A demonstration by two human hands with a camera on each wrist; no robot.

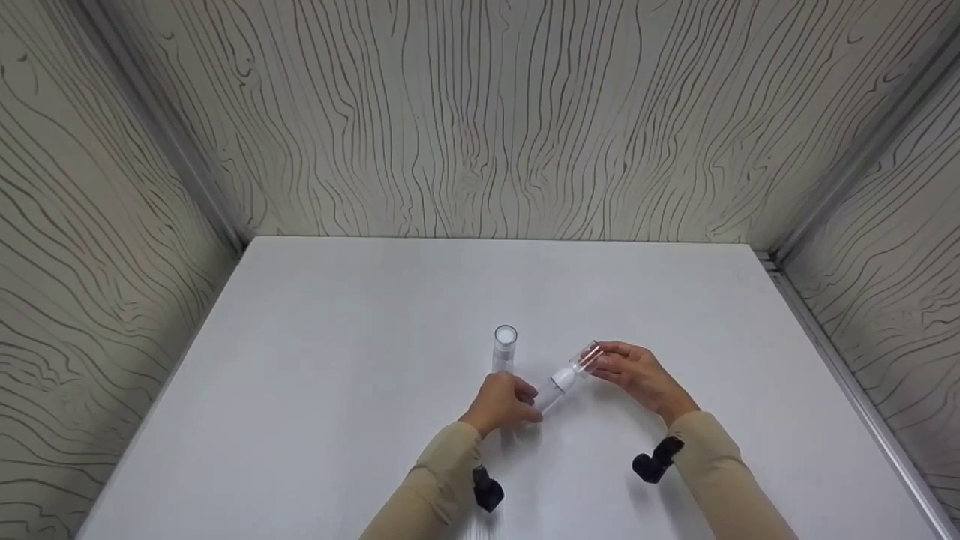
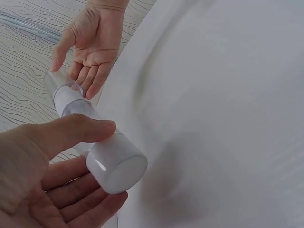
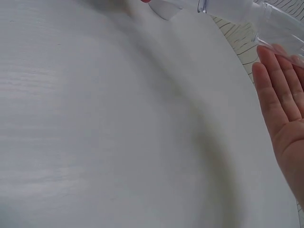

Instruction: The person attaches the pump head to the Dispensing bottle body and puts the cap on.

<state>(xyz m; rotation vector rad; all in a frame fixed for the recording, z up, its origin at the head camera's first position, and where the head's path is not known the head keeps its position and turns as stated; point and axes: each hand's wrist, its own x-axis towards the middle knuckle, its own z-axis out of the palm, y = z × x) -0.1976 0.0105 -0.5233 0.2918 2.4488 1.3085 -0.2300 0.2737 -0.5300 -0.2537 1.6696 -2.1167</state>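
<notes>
My left hand holds a clear pump bottle tilted up to the right, thumb and fingers around its lower part. Its thick white base faces the left wrist camera. At the bottle's upper end is a white pump head. My right hand pinches a clear cap between thumb and fingers, its open rim at the pump head. A second clear bottle stands just behind my left hand, which hides its lower part.
A white table lies under both hands. Wood-patterned panels enclose it at the back and sides, with metal rails along the edges. A black wrist camera sticks out from the right sleeve.
</notes>
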